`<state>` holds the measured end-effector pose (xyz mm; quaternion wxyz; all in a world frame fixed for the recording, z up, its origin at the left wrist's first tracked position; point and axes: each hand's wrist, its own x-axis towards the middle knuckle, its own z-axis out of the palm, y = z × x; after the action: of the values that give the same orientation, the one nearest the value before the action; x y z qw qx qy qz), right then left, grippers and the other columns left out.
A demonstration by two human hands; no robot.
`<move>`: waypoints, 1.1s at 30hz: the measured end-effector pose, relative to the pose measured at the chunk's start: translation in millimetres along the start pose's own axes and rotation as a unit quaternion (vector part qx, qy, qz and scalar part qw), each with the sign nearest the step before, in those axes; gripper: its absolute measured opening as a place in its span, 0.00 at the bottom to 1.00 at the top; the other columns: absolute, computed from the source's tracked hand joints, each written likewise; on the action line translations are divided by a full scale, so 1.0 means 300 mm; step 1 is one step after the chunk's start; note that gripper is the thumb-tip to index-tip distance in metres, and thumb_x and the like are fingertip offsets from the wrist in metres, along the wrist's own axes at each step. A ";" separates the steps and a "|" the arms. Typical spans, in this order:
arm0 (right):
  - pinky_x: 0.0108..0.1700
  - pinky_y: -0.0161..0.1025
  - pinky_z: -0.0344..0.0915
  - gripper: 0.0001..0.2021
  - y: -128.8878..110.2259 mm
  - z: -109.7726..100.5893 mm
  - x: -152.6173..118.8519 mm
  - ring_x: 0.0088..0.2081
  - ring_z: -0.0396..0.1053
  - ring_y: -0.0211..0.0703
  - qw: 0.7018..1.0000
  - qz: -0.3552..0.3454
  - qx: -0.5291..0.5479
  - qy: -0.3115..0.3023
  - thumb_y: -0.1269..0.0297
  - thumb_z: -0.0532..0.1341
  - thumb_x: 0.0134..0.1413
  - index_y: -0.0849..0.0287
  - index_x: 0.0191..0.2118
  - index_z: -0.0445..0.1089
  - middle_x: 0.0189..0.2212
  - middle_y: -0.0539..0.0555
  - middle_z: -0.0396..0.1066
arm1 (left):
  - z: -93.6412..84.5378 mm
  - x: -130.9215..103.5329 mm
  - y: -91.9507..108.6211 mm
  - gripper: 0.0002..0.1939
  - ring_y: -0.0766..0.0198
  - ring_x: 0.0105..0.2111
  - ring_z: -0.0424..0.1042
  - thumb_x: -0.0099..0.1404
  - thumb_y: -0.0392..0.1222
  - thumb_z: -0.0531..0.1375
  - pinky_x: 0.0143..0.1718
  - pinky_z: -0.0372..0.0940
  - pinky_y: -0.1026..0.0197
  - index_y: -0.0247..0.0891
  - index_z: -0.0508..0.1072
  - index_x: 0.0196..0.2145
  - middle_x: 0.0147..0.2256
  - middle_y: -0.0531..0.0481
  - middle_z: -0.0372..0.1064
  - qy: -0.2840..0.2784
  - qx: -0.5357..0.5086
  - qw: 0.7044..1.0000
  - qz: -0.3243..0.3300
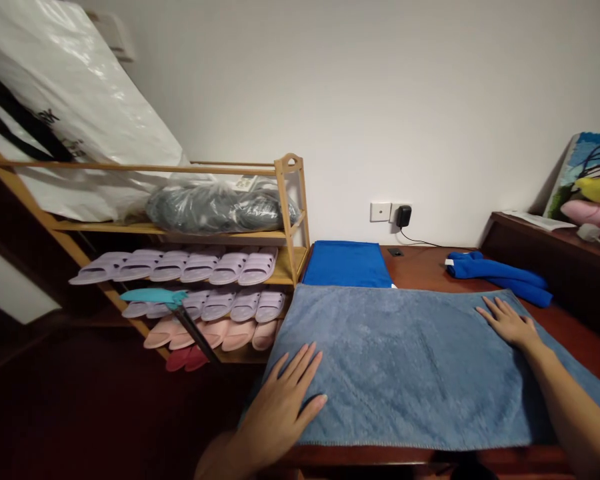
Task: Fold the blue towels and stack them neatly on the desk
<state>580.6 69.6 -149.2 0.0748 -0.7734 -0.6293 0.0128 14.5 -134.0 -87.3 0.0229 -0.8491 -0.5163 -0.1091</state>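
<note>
Blue cloth [347,263], blue roll [497,269] beyond towel [395,360]; left hand [283,403], right hand [513,325] flat atop towel, grip unclosed.

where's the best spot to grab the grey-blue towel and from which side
Probably the middle stretch of the towel's near hem, pinched from the front: the cloth lies flat, and that stitched edge runs uncovered along the table's front. The left hand rests on its left side, the right hand near its far right corner.

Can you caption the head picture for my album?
Left hand and right hand on a blue towel beside a slipper rack.
</note>
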 end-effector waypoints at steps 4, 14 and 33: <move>0.62 0.59 0.41 0.36 -0.013 -0.019 -0.015 0.66 0.41 0.54 1.000 0.011 -0.006 0.021 0.40 0.37 0.60 0.57 0.66 0.49 0.66 0.63 0.43 | -0.046 -0.020 0.007 0.33 0.54 0.63 0.50 0.72 0.48 0.49 0.62 0.52 0.47 0.47 0.36 0.67 0.65 0.52 0.44 0.007 -0.013 0.999 0.034; 0.61 0.59 0.46 0.35 0.021 0.014 -0.001 0.66 0.42 0.53 0.999 -0.001 -0.033 -0.004 0.39 0.38 0.58 0.50 0.66 0.48 0.67 0.58 0.43 | -0.002 -0.104 -0.019 0.32 0.52 0.63 0.52 0.70 0.46 0.51 0.60 0.54 0.47 0.47 0.42 0.67 0.66 0.50 0.44 0.013 0.045 0.998 0.041; 0.62 0.60 0.47 0.37 0.033 0.011 0.009 0.66 0.43 0.54 1.000 0.001 -0.026 -0.003 0.36 0.36 0.56 0.49 0.65 0.51 0.66 0.57 0.46 | -0.036 -0.133 -0.069 0.26 0.56 0.59 0.61 0.69 0.49 0.52 0.58 0.59 0.52 0.50 0.56 0.63 0.60 0.53 0.58 0.052 0.011 0.998 0.031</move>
<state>590.4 70.7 -153.4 0.0530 -0.7756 -0.6290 -0.0010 -23.1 -160.8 -86.6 0.0621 -0.8575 -0.4893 -0.1465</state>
